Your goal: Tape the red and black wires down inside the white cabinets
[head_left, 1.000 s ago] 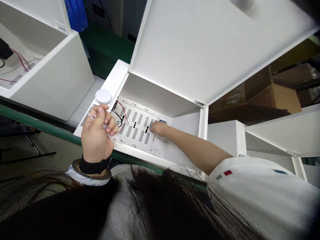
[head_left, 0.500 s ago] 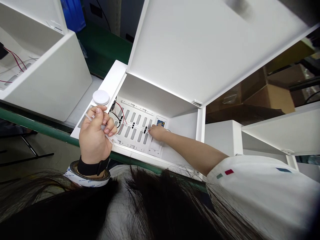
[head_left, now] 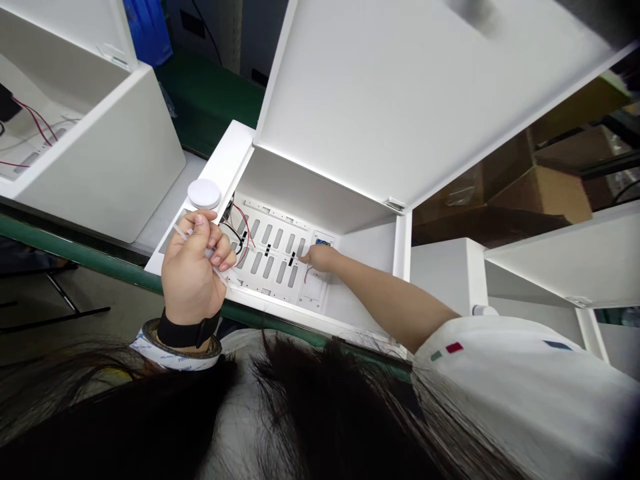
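My left hand [head_left: 194, 270] is closed around thin white strips [head_left: 181, 232] that stick out between the fingers, over the left edge of an open white box [head_left: 225, 157]. A white round disc [head_left: 204, 193] lies on that edge, just beyond my knuckles. Inside the box, my right hand [head_left: 321, 259] is curled, with one digit extended to the slotted white panel [head_left: 267, 247] near a black clip [head_left: 293, 259]. Anything between its fingers is hidden. A blue circuit board [head_left: 323, 241] shows partly behind the hand. Red wires [head_left: 244, 220] loop at the panel's left.
The raised lid [head_left: 400, 87] stands over the box. To the left is another open white box [head_left: 107, 153] with red wires inside; more white boxes [head_left: 440, 267] and cardboard cartons [head_left: 540, 190] stand right. A tape roll [head_left: 175, 357] rings my left wrist below a black band [head_left: 186, 331].
My right hand has shifted slightly up and turned, covering more of the blue board and exposing a thin wire below it. The left hand keeps its grip on the strips.
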The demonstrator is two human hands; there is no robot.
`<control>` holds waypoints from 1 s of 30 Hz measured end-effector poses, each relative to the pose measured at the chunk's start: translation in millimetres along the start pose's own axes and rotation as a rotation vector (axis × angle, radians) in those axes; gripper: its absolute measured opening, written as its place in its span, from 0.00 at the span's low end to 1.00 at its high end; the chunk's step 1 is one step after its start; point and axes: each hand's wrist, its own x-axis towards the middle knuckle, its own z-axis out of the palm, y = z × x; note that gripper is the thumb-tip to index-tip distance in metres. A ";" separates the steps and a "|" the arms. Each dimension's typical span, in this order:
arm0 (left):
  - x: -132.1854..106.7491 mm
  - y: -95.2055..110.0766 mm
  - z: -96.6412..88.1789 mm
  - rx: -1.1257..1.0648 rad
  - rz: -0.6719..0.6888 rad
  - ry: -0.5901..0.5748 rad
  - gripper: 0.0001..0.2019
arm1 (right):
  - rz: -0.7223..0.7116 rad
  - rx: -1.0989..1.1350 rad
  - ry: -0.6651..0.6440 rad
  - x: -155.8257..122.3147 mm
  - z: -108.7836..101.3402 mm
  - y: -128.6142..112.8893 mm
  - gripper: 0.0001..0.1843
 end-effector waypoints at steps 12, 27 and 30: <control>1.2 0.7 0.1 0.009 -0.012 0.005 0.05 | -0.002 -0.077 -0.055 1.0 3.3 -11.0 0.23; 0.4 1.7 1.9 0.030 -0.015 0.005 0.05 | -0.038 -0.157 -0.011 -7.8 -7.0 -28.2 0.38; 0.0 1.6 1.0 0.032 -0.016 0.000 0.05 | -0.023 -0.071 0.042 -5.3 -6.9 -26.8 0.38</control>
